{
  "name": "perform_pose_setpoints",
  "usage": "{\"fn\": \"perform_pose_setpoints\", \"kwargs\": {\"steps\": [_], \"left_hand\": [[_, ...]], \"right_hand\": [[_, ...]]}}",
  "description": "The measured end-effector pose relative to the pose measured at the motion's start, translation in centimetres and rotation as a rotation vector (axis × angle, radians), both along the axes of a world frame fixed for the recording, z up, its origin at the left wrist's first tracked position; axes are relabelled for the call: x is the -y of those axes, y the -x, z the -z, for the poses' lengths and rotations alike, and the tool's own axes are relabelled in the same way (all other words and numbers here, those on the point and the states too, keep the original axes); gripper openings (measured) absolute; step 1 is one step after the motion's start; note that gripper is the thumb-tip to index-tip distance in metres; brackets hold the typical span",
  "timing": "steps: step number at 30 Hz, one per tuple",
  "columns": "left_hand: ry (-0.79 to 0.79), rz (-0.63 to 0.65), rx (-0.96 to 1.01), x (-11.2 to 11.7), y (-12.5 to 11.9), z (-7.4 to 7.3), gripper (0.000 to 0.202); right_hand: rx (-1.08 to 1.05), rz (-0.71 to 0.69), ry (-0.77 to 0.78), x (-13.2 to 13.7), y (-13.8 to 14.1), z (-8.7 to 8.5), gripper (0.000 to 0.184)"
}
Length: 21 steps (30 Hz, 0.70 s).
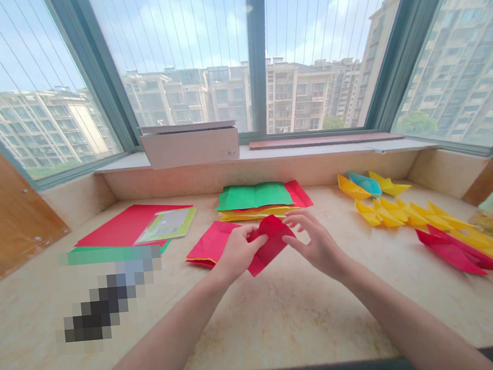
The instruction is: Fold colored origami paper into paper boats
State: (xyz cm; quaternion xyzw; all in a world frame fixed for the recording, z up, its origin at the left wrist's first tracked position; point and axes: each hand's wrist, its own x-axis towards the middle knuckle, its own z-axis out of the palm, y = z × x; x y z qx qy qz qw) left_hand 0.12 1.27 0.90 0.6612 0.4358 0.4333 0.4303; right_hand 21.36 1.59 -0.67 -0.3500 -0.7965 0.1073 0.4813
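Above the middle of the counter I see a folded piece of red paper [271, 241], tilted, with one corner pointing down toward me. My left hand [240, 248] is closed on its left side, thumb on top and the other fingers partly hidden behind it. At the right edge, my right hand [314, 238] has its thumb and curved fingertips against the paper, with a gap showing between them. Just left of the held piece lies a small stack of folded pinkish-red sheets [214, 241] with a yellow edge beneath.
Behind my hands lie green sheets [254, 196] over yellow and red ones. Red sheets [133, 225] and a printed packet [167, 223] lie left, near a pixelated object [109, 298]. Yellow paper boats [391, 212], a blue boat [365, 184] and red boats [455, 253] stand right. A white box [189, 147] sits on the sill.
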Motion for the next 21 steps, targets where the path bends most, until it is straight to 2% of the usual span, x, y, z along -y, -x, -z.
{"fn": "perform_pose_setpoints", "kwargs": {"steps": [4,8,17,21], "left_hand": [[0.003,-0.045,0.029,-0.1,-0.1,0.1,0.025],[0.040,-0.036,0.078,-0.1,-0.2,0.1,0.026],[0.107,0.035,0.064,0.2,-0.3,0.1,0.030],[0.049,0.037,0.052,0.2,-0.3,0.0,0.031]], "right_hand": [[0.100,-0.010,0.018,0.0,0.3,0.5,0.032],[0.120,0.022,0.068,-0.4,0.2,1.1,0.037],[-0.003,0.088,0.090,-0.6,0.0,0.8,0.033],[-0.017,0.099,0.073,-0.4,0.1,0.6,0.019]]}}
